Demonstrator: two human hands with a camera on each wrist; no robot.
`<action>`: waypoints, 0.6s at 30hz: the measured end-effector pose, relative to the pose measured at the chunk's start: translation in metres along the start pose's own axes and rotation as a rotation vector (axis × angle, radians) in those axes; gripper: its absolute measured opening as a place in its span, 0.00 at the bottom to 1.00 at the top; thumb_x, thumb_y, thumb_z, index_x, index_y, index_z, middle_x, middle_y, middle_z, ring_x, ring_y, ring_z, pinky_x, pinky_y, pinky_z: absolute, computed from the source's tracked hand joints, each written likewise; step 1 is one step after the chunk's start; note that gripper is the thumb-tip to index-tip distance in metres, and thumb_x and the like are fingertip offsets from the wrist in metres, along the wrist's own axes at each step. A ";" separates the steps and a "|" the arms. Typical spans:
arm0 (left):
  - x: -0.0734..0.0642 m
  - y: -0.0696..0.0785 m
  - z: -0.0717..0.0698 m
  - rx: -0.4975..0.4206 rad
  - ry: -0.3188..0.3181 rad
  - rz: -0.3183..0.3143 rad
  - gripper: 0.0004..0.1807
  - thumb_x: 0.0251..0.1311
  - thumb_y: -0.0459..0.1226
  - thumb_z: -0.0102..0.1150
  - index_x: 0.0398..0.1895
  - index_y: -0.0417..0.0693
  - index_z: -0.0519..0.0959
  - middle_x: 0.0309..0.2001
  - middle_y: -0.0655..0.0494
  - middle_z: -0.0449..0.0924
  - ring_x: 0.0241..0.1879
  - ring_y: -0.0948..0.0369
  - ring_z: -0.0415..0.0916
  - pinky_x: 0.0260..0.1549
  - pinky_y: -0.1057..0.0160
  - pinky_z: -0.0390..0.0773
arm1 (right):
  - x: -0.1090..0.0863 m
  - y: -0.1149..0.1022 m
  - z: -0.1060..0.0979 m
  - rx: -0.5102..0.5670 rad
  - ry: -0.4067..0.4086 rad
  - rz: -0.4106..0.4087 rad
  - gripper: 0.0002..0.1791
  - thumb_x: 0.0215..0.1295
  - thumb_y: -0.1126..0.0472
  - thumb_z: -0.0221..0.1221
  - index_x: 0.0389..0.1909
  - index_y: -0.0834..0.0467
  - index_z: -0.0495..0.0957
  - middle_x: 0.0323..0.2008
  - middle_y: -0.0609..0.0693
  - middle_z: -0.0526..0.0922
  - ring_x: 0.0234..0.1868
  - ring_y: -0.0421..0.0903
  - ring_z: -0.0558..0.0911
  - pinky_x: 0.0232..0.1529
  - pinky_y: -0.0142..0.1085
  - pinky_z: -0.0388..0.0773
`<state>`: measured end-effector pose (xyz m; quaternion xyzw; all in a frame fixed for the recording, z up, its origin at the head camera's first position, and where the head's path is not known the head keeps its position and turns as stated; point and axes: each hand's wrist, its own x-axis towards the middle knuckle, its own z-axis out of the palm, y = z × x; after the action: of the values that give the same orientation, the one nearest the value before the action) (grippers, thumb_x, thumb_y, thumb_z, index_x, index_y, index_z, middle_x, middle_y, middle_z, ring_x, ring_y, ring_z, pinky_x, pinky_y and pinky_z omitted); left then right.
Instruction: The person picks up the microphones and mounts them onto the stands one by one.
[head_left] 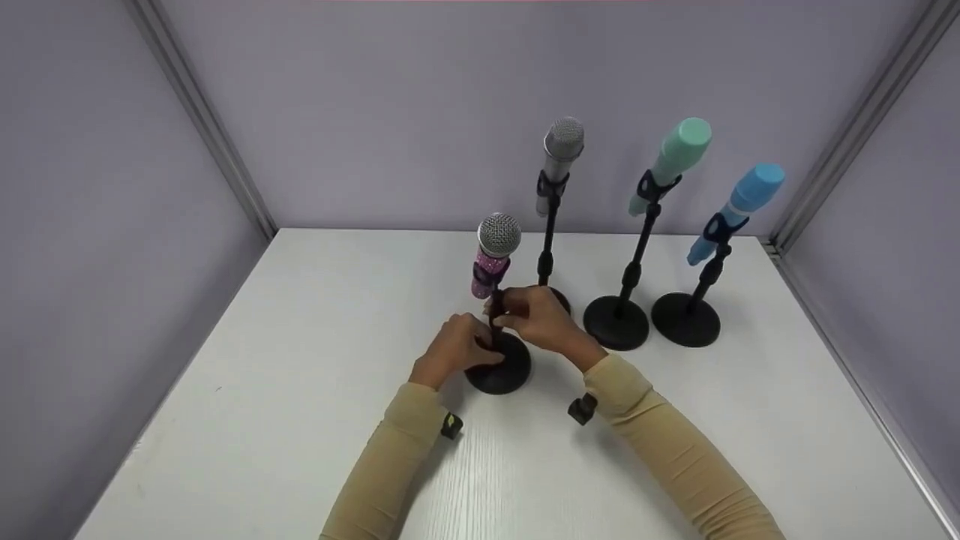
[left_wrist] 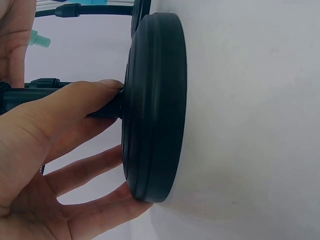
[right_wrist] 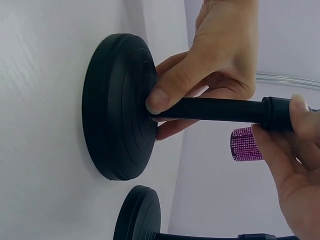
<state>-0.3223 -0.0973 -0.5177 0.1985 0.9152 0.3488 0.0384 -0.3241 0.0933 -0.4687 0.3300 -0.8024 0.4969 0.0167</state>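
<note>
A pink glittery microphone [head_left: 491,262] with a silver mesh head sits tilted in the clip of a black microphone stand [head_left: 501,380]. Low on that stand's pole, right above the round base, my left hand [head_left: 453,346] pinches with thumb and fingers; its other fingers spread along the base's edge in the left wrist view. My right hand [head_left: 541,319] grips the same pole higher up, at the collar [right_wrist: 278,113] below the clip. In the right wrist view only the lower end of the pink microphone [right_wrist: 246,144] shows.
Behind stands a silver microphone [head_left: 561,146] on a black stand, its base partly hidden by my right hand. To the right are a mint green microphone [head_left: 681,150] and a blue microphone [head_left: 752,191] on similar stands. Walls enclose the white table [head_left: 315,315] at back and sides.
</note>
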 end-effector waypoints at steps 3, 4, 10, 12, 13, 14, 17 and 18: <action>-0.001 -0.001 0.001 0.004 0.003 0.001 0.09 0.49 0.38 0.80 0.29 0.43 0.90 0.28 0.55 0.90 0.27 0.66 0.80 0.32 0.65 0.81 | -0.001 0.001 0.002 0.002 0.004 0.004 0.11 0.64 0.72 0.66 0.47 0.66 0.86 0.45 0.61 0.90 0.50 0.57 0.89 0.54 0.47 0.85; -0.001 -0.001 0.001 0.005 0.002 0.004 0.09 0.49 0.38 0.80 0.30 0.43 0.90 0.28 0.55 0.90 0.27 0.67 0.80 0.32 0.64 0.82 | -0.002 0.001 0.001 0.003 0.006 0.010 0.11 0.64 0.72 0.66 0.47 0.66 0.86 0.45 0.61 0.90 0.50 0.56 0.89 0.54 0.47 0.85; -0.001 -0.001 0.002 0.014 0.001 0.018 0.09 0.49 0.38 0.80 0.29 0.43 0.90 0.28 0.55 0.90 0.27 0.67 0.79 0.33 0.64 0.81 | -0.005 0.003 0.000 -0.003 0.000 0.004 0.11 0.65 0.70 0.66 0.48 0.63 0.86 0.46 0.58 0.90 0.51 0.54 0.88 0.57 0.48 0.84; -0.001 -0.001 0.002 0.013 0.005 0.007 0.09 0.49 0.38 0.80 0.29 0.43 0.90 0.28 0.55 0.90 0.27 0.66 0.79 0.33 0.63 0.82 | -0.005 0.003 0.000 -0.005 -0.005 -0.009 0.11 0.66 0.69 0.66 0.49 0.63 0.86 0.46 0.59 0.90 0.51 0.54 0.88 0.57 0.49 0.84; -0.001 -0.001 0.002 0.010 0.008 0.000 0.09 0.49 0.38 0.80 0.30 0.42 0.90 0.28 0.54 0.90 0.28 0.66 0.79 0.34 0.63 0.82 | -0.005 0.004 0.000 -0.009 -0.007 -0.012 0.11 0.66 0.69 0.66 0.49 0.63 0.86 0.47 0.58 0.89 0.51 0.54 0.88 0.57 0.49 0.84; -0.001 -0.001 0.001 0.006 0.010 -0.009 0.10 0.48 0.38 0.81 0.30 0.42 0.90 0.29 0.54 0.90 0.29 0.66 0.79 0.35 0.62 0.82 | -0.005 0.003 0.000 -0.012 -0.009 -0.014 0.11 0.67 0.68 0.66 0.49 0.63 0.86 0.48 0.58 0.89 0.52 0.54 0.87 0.57 0.49 0.83; -0.002 0.000 0.000 -0.004 0.009 -0.030 0.12 0.48 0.39 0.81 0.31 0.42 0.89 0.31 0.54 0.90 0.32 0.64 0.80 0.37 0.61 0.83 | -0.007 0.004 0.000 -0.040 -0.026 -0.016 0.12 0.67 0.68 0.66 0.50 0.64 0.85 0.49 0.58 0.89 0.53 0.54 0.87 0.57 0.48 0.84; -0.002 0.000 -0.001 -0.008 0.004 -0.033 0.12 0.48 0.39 0.81 0.32 0.42 0.89 0.32 0.53 0.89 0.32 0.63 0.80 0.37 0.61 0.83 | -0.008 0.004 0.000 -0.046 -0.040 -0.010 0.13 0.67 0.68 0.66 0.51 0.64 0.85 0.50 0.59 0.89 0.54 0.55 0.87 0.57 0.49 0.84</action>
<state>-0.3207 -0.0987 -0.5166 0.1826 0.9170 0.3520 0.0429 -0.3204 0.0985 -0.4750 0.3434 -0.8122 0.4715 0.0105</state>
